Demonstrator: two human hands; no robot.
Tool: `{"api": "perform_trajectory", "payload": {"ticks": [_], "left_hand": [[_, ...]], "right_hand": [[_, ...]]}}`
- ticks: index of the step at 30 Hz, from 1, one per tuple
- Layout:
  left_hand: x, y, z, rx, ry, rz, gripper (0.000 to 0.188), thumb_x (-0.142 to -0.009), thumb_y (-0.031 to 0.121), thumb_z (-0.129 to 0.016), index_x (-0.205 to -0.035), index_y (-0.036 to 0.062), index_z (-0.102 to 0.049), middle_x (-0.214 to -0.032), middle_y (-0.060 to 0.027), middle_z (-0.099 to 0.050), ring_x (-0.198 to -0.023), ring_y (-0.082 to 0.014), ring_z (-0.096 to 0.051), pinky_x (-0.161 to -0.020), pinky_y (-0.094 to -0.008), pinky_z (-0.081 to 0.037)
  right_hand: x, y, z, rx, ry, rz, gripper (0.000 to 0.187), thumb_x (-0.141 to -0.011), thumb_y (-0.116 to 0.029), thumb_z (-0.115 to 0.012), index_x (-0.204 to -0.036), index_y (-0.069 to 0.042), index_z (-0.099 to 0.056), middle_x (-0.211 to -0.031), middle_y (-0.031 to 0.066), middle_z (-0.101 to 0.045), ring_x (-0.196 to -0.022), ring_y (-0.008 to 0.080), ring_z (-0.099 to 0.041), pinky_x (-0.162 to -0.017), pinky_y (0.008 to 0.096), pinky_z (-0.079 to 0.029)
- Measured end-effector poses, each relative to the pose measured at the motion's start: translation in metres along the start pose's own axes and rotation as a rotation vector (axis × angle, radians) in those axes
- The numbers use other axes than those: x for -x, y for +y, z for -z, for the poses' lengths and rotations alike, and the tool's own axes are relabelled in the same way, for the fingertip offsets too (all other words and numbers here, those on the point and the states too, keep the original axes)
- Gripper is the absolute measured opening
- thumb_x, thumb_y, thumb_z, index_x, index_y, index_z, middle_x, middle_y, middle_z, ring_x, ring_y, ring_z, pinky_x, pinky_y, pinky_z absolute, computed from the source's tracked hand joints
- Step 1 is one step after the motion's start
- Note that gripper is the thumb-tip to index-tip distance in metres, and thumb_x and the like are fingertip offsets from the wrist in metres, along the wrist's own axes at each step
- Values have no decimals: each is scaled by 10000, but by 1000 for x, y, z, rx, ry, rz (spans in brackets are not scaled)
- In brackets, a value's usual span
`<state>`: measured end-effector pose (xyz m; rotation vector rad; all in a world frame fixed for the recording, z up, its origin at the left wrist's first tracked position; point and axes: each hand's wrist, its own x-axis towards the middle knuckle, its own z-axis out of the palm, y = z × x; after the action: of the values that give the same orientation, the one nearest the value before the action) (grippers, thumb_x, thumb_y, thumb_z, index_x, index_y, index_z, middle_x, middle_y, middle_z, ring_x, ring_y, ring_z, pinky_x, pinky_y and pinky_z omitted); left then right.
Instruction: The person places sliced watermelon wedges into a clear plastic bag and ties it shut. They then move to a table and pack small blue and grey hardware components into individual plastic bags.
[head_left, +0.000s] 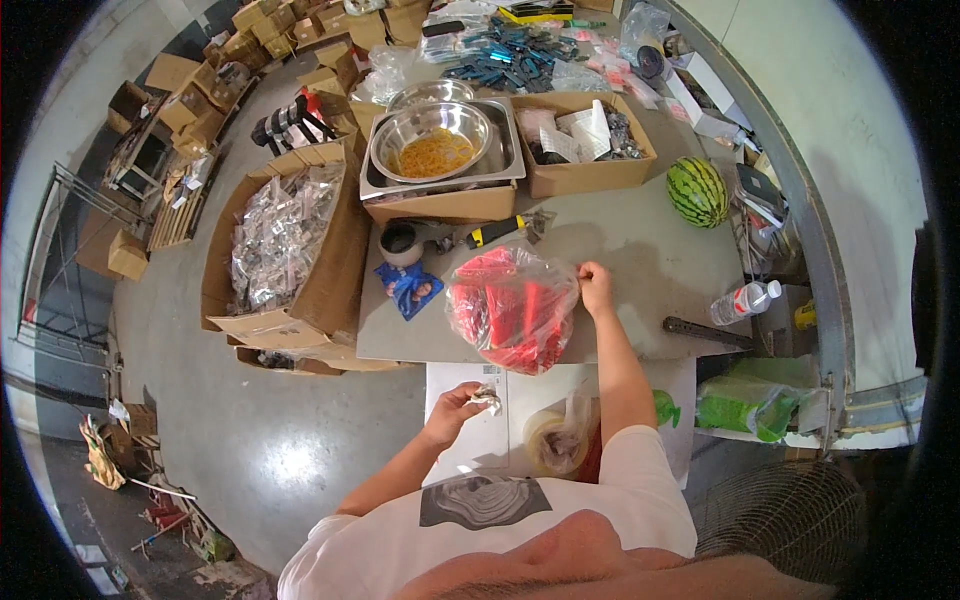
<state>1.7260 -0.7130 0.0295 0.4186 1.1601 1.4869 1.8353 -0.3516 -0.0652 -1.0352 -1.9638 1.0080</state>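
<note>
A clear plastic bag of red pieces [510, 310] lies near the front edge of the grey table. My right hand [596, 286] pinches the bag's right edge. Lower down, in front of the table, my left hand [455, 412] is closed on a small crumpled whitish packet [487, 400]; what is inside it is too small to tell. Left of the bag are a blue printed packet [408, 290] and a grey cup with a dark inside [401, 244]. A yellow and black utility knife [496, 232] lies just behind the bag.
An open carton of small clear bags [285, 240] stands at the left. Steel bowls [432, 140] with yellow rubber bands and another carton [590, 175] are behind. A watermelon [697, 191] and a plastic bottle [745, 303] stand right. Tape rolls [552, 446] lie close to me.
</note>
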Motion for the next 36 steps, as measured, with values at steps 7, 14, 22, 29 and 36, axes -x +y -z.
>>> {"api": "perform_trajectory", "payload": {"ticks": [7, 14, 22, 29, 36], "left_hand": [[4, -3, 10, 30, 26, 24, 263, -786, -48, -563, -1041, 14, -564, -987, -46, -606, -928, -135, -545, -866, -284, -406], [5, -6, 8, 14, 11, 53, 258, -781, -43, -570, -1034, 4, -568, -1005, -52, -599, -945, -139, -536, -865, -284, -407], [12, -4, 12, 16, 6, 56, 232, -787, -29, -562, -1016, -3, -580, -993, -54, -604, -926, -137, -540, -865, -282, -402], [0, -4, 21, -71, 58, -4, 248, -798, -30, -548, -1044, -4, -573, -987, -58, -609, -938, -138, -548, -865, -282, -415], [-83, 61, 60, -69, 228, -228, 256, -824, 46, -540, -1078, 64, -567, -1056, -16, -581, -1022, -129, -503, -906, -291, -366]], "right_hand": [[13, 10, 7, 166, -280, -171, 206, -746, -18, -582, -943, -21, -646, -943, 161, -622, -876, 242, -600, -737, 295, -459], [-10, -20, 2, 158, -318, 28, 262, -800, -4, -528, -1053, 30, -587, -1082, 117, -591, -1003, 160, -537, -853, 271, -425], [-31, -9, -7, -388, -613, -363, 340, -765, 80, -490, -1097, 43, -551, -1023, 66, -593, -922, 148, -550, -829, 263, -428], [-36, -16, -6, -330, -525, -433, 277, -752, 51, -480, -1004, 25, -591, -922, 53, -609, -840, 153, -561, -762, 259, -441], [-47, -29, -18, -180, -519, -504, 290, -730, -18, -528, -1006, -16, -618, -895, 54, -621, -796, 161, -565, -724, 279, -444]]}}
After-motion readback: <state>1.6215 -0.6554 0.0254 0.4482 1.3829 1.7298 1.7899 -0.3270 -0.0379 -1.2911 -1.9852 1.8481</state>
